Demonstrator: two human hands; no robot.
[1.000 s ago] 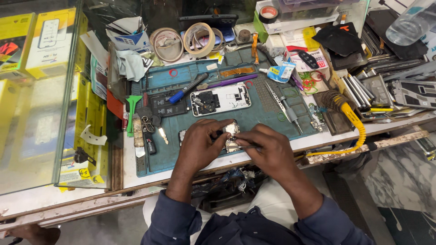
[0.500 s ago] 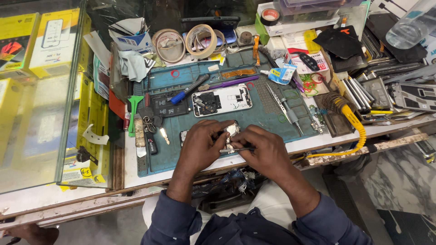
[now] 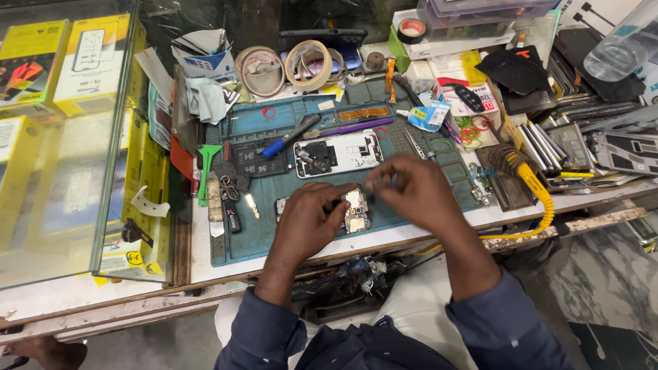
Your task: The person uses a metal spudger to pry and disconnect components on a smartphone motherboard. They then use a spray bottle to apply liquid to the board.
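From the head camera we see a cluttered white workbench (image 3: 205,257) topped by a teal rubber repair mat (image 3: 288,212), with a glass display case (image 3: 62,171) of yellow boxes beside it and marble flooring below. On the mat lie an opened white phone chassis (image 3: 339,153), a blue-handled screwdriver (image 3: 288,136) and rolls of tape (image 3: 308,64); a yellow-handled soldering iron (image 3: 531,185) rests at the edge. Our left hand (image 3: 308,223) pinches a small silver circuit board (image 3: 356,211) held just above the mat's near edge. Our right hand (image 3: 411,188) has its fingertips pinched together just beside the board; we cannot tell what they grip. Compared with a half second earlier, the right hand has lifted off the board and the board shows more fully.
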